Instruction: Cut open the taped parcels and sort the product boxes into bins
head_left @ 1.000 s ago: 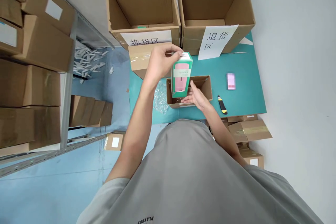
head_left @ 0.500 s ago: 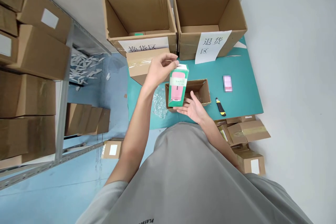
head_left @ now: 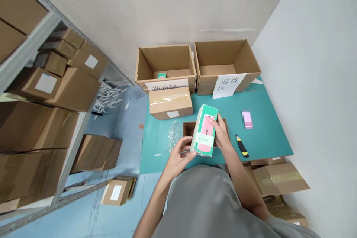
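Pale walls (head_left: 173,3) meet in a corner at the upper right, with a metal shelf (head_left: 60,178) of cartons at the left and blue floor (head_left: 119,223) lower left, beside the green surface (head_left: 267,130).

Two open cartons (head_left: 166,63) (head_left: 227,57) side by side at the back of the tabletop (head_left: 267,119), sealed box (head_left: 170,104) before the left one, bubble wrap (head_left: 174,134) left of a small open box (head_left: 189,128), phone (head_left: 247,119) and cutter (head_left: 242,146) to its right.
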The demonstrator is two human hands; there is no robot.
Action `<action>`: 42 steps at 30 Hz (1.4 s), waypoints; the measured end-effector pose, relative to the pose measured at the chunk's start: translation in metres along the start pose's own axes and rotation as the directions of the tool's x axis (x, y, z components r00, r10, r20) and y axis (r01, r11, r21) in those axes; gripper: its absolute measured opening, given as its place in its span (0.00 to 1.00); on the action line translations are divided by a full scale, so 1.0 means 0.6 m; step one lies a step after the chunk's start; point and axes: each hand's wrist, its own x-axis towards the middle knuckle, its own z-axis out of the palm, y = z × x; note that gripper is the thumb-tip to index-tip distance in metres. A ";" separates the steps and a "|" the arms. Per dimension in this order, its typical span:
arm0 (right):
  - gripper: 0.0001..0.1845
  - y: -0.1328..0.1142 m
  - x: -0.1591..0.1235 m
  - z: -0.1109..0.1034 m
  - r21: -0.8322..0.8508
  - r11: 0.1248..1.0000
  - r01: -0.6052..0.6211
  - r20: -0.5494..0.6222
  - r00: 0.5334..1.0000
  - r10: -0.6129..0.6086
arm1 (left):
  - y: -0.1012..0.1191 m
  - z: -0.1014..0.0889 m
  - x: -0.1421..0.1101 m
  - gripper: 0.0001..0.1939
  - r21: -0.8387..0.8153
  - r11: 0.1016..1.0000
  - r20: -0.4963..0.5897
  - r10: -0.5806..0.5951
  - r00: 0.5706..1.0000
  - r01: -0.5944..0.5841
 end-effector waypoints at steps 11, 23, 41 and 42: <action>0.49 -0.078 0.206 -0.044 -0.242 0.962 0.128 0.197 0.977 -0.081 | 0.067 0.094 0.356 0.42 -0.067 0.988 -0.014 0.137 0.991 -0.137; 0.31 -0.087 0.629 0.021 -0.594 0.769 0.236 0.181 0.971 -0.158 | 0.148 0.134 0.784 0.17 0.323 0.934 -0.220 0.233 0.947 -0.155; 0.34 0.047 0.399 -0.201 -0.670 0.704 0.234 0.062 0.963 -0.261 | -0.002 -0.072 0.501 0.17 0.628 0.757 -0.365 0.491 0.791 -0.180; 0.36 0.059 0.347 -0.235 -0.684 0.713 0.155 0.003 0.978 -0.209 | -0.035 -0.107 0.447 0.18 0.617 0.781 -0.429 0.438 0.790 -0.097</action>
